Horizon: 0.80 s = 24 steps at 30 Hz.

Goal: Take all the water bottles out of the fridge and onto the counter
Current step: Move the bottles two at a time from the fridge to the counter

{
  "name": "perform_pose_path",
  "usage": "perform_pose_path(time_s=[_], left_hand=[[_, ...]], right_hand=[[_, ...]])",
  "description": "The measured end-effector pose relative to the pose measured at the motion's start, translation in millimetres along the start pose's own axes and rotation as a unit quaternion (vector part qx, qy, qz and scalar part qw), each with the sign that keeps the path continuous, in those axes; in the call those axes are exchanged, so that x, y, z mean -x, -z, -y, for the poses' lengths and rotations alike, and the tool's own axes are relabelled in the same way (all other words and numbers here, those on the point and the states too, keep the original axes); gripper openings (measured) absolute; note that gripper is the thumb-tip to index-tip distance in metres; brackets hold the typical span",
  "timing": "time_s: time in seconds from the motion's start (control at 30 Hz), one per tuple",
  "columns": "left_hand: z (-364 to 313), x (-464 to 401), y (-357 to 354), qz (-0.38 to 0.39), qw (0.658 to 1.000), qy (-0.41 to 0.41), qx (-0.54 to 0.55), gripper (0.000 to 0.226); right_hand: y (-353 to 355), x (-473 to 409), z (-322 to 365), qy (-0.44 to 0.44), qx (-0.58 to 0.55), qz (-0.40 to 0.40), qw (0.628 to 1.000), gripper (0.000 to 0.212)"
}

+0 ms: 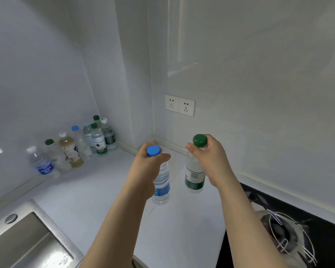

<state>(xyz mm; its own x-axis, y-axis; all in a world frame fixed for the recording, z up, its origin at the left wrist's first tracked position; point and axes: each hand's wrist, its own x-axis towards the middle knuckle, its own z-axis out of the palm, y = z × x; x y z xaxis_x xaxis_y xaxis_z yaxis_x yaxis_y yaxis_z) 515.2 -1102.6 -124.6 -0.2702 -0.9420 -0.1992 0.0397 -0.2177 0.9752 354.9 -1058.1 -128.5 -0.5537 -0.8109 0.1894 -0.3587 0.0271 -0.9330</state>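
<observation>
Two bottles are held upright near the middle of the frame, one in each hand. The left hand (146,167) is curled round the neck of a blue-capped bottle (161,187), just under its cap, with the blue label and clear lower body showing below the wrist. The right hand (211,158) is wrapped round the neck and shoulder of a green-capped bottle (194,177), whose green-and-white label is seen below the fingers. The two bottles are near each other but apart. Whether their bases touch the white counter (108,192) beneath them cannot be told.

A row of bottles (75,146) is lined up on the counter against the wall at the middle left of the frame, running back into the corner. In that row several clear bottles with green, blue and white caps are seen, and one bottle of yellowish drink (71,151) with a white cap stands among them. The nearest bottle in the row is blurred.

A steel sink (25,242) with a round fitting on its rim is seen in the lower left of the frame. A black stove top (317,219) with a wire pan support lies in the lower right. A double wall socket (179,105) is mounted on the wall above the hands, just right of the corner.
</observation>
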Motion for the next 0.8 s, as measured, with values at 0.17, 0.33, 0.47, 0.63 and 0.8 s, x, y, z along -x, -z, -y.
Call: perform_pose_path(time_s=[0.17,0.33,0.47,0.63,0.8], left_hand=[[-10.9,-44.5,39.2,-0.014,1.0,0.004,0.0,0.028],[-26.3,-86.0,87.3,-0.028,0.999,-0.015,-0.013,0.029],[-39.1,-126.3,135.3,-0.027,0.999,-0.024,-0.01,0.031],[-36.7,-185.0,202.6,-0.069,0.997,-0.024,0.005,0.03],[-21.1,-234.7,262.4,-0.096,0.995,-0.023,0.013,0.031]], right_hand=[[-51.4,-41.8,-2.7,-0.003,-0.005,0.014,1.0,0.051],[-111.1,-76.0,-8.2,-0.018,-0.027,0.048,0.998,0.021],[-175.6,-99.9,-1.6,-0.038,-0.063,0.087,0.993,0.02],[-265.6,-133.8,1.7,-0.053,-0.074,0.142,0.986,0.017],[-355.2,-166.4,-6.8,-0.057,-0.057,0.175,0.981,0.013]])
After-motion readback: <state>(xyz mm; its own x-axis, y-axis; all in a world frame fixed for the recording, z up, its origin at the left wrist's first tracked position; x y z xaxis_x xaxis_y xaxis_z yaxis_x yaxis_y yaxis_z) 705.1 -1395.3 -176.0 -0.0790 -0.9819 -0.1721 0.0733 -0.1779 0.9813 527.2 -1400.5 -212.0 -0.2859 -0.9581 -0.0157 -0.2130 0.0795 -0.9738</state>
